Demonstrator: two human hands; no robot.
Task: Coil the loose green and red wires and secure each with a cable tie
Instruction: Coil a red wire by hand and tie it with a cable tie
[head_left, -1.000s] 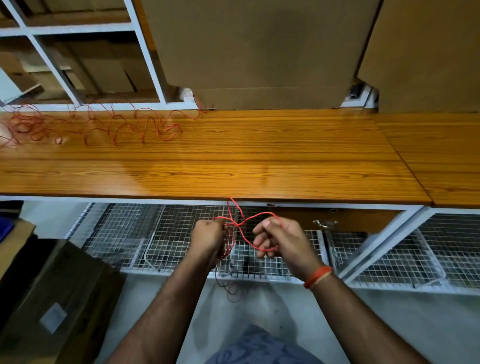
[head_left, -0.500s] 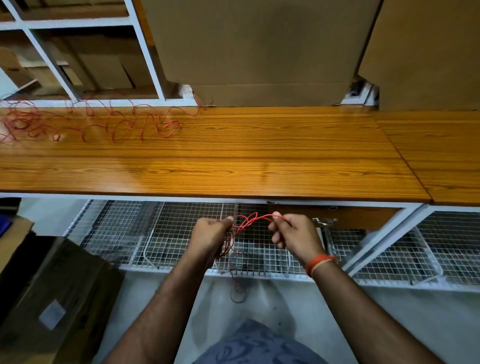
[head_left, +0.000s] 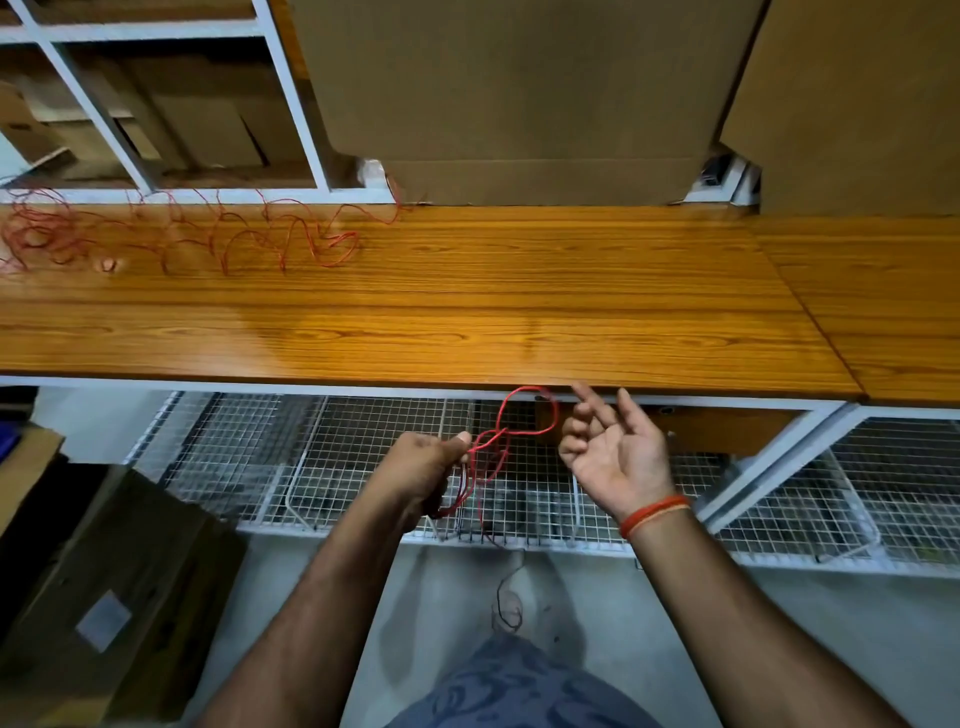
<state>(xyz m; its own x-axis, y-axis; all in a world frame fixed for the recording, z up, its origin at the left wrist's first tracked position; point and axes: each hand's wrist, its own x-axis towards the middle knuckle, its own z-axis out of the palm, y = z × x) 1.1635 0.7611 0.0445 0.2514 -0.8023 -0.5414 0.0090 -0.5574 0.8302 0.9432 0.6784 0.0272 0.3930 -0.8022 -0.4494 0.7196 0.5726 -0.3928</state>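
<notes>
Coiling red wire, below the front edge of the wooden bench (head_left: 467, 322), over the wire-mesh baskets (head_left: 363, 467).

Left hand (head_left: 423, 475) at about 6 o'clock of the view, fist closed round a small bundle of loops of the red wire (head_left: 498, 441), thumb pressed on top where the strands cross. Held this way, presumably, to keep the finished turns from springing apart while the next turn is laid on.

Right hand (head_left: 615, 460) just toward 3 o'clock of the bundle, palm up, fingers spread and gripping nothing. One tall loop arches from the left thumb up toward 12 o'clock and curves down close beside the right fingertips; touching or just clear, cannot tell. Probably between grabs, ready to take the next length.

Wire itself thin, springy, holding uneven loops rather than a neat ring. A tail hanging from the bundle toward 6 o'clock, ending in a dark curl near the floor.

A second mess of loose red wire (head_left: 208, 239) sprawled on the bench at 10 o'clock, well apart from both hands, uncoiled. No green wire and no cable tie visible. Coil unfinished, tying not yet begun.
</notes>
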